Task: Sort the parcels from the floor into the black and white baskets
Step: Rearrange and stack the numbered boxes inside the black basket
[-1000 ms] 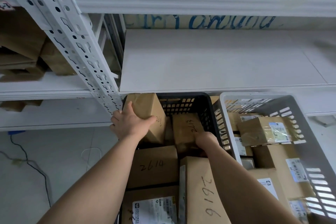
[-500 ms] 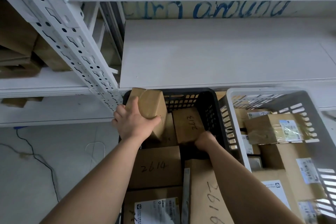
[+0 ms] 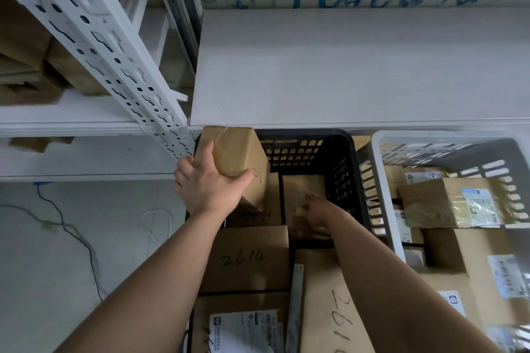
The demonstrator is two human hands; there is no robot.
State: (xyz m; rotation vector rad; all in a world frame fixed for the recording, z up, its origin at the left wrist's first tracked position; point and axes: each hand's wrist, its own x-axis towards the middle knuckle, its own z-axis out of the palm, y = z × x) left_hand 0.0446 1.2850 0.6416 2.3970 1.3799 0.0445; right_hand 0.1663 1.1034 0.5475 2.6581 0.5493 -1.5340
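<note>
Near the middle left of the frame, a brown taped parcel (image 3: pixel 236 155) is held tilted over the far left corner of the black basket (image 3: pixel 352 169), its top end just below the edge of the white shelf (image 3: pixel 344 66). The parcel lies directly above and ahead of the left hand (image 3: pixel 209 186), which is wrapped around its near end: the thumb is pressed along the right-hand face, and the fingers are curled around the left-hand side, close to the perforated shelf post (image 3: pixel 109 46). The left forearm is stretched up from the lower left of the frame, and the wrist is kept nearly straight.

Further right, the right hand (image 3: pixel 315 209) is reached down into the black basket, over another brown parcel (image 3: pixel 298 189) standing there. It is blurred, so whether anything is gripped cannot be told. The right forearm is laid across a parcel marked 2616 (image 3: pixel 335 309); a parcel marked 2614 (image 3: pixel 246 258) is seen between the two arms.

At the right edge, the white basket (image 3: pixel 381 175) is set just beside the black one and is filled with labelled parcels (image 3: pixel 441 200). A dark cable (image 3: pixel 71 229) is trailed across the floor at lower left.
</note>
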